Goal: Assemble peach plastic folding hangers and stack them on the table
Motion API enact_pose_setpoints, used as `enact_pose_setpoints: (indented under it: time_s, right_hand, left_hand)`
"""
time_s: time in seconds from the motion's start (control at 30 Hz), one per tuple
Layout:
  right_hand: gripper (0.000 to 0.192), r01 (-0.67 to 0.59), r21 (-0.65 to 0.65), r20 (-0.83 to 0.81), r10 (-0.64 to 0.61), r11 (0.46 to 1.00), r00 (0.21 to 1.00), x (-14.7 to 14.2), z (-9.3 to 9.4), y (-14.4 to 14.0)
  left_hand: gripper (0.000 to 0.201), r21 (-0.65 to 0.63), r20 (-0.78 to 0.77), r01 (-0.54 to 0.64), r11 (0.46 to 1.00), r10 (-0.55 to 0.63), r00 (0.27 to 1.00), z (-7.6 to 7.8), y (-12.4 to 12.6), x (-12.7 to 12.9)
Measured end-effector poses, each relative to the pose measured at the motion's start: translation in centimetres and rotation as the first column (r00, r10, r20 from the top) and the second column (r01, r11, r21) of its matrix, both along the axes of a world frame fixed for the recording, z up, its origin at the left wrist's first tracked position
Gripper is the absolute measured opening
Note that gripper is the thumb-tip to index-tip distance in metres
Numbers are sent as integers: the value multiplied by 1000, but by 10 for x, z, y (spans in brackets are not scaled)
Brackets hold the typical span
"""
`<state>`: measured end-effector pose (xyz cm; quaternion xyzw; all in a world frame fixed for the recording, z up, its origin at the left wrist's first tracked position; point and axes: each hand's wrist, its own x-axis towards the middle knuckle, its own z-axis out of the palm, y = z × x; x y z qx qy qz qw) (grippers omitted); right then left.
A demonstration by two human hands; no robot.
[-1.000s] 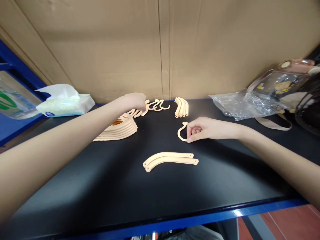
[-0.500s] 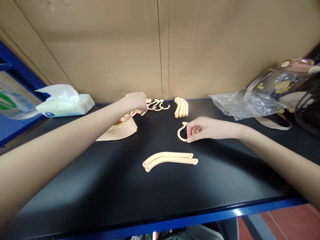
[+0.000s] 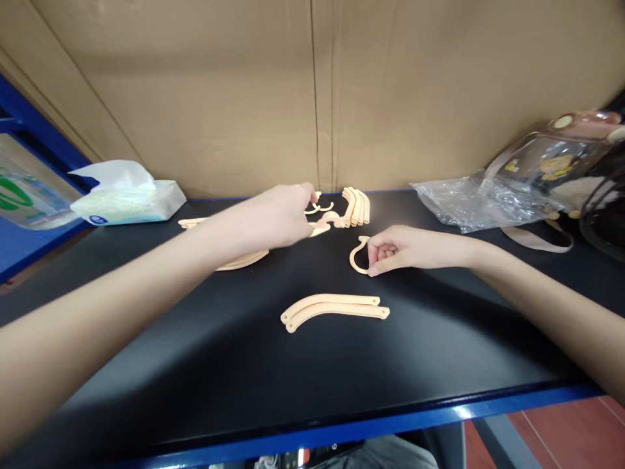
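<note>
My right hand point(image 3: 390, 251), fingers curled closed, grips a beige plastic hanger hook point(image 3: 354, 258) just above the black tabletop. My left hand point(image 3: 288, 212) is at the back middle, fingers closed round a small beige plastic piece point(image 3: 332, 218) whose curved end sticks out to the right; most of it is hidden by the hand. Behind that hand lie more beige hooks point(image 3: 326, 209). Two curved beige hanger arms point(image 3: 332, 304) with holes at their ends lie side by side in front. A stack of hanger arms point(image 3: 244, 262) is partly covered by my left forearm.
At the back, several short beige arms point(image 3: 358, 207) stand grouped beside the hooks. A tissue pack point(image 3: 129, 202) sits at the left. Clear plastic wrapping point(image 3: 461, 202) and a transparent bag point(image 3: 547, 159) with a strap lie at the right. A cardboard wall point(image 3: 234, 98) closes off the back.
My left hand has moved right from the hanger pile, bringing a small beige piece with it. My right hand still grips the hook and has barely moved.
</note>
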<state>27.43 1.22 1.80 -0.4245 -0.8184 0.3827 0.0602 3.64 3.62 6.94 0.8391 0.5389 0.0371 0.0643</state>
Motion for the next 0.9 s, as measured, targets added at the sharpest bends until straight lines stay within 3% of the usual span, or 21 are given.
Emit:
enact_pose_setpoints:
  time_s: [0.1, 0.27, 0.37, 0.53, 0.67, 0.8, 0.9]
  right_hand:
    - [30, 1, 23, 42, -2, 1000, 999, 0, 3, -1]
    - [32, 7, 38, 66, -10, 999, 998, -1, 5, -2]
    - [33, 15, 34, 66, -17, 999, 998, -2, 4, -3]
    - [33, 20, 60, 53, -23, 998, 998, -3, 4, -4]
    - [29, 51, 169, -52, -43, 984, 998, -10, 3, -8]
    - [33, 40, 328, -81, -14, 944, 997, -21, -3, -14]
    - [29, 117, 412, -143, -62, 904, 988, -26, -10, -16]
  left_hand:
    - [46, -93, 61, 30, 995, -24, 998, -20, -18, -8]
    - [37, -97, 78, 51, 994, -43, 996, -43, -29, -21]
    - [32, -80, 112, 45, 996, -36, 993, -46, -34, -23]
    - [16, 66, 115, 81, 995, -88, 989, -48, -47, -21]
    - [13, 142, 220, 89, 986, -119, 968, -49, -54, -24]
    - [19, 120, 344, 67, 991, -104, 933, -51, -55, -28]
    - [19, 62, 384, 64, 996, -83, 920, -53, -55, -28]
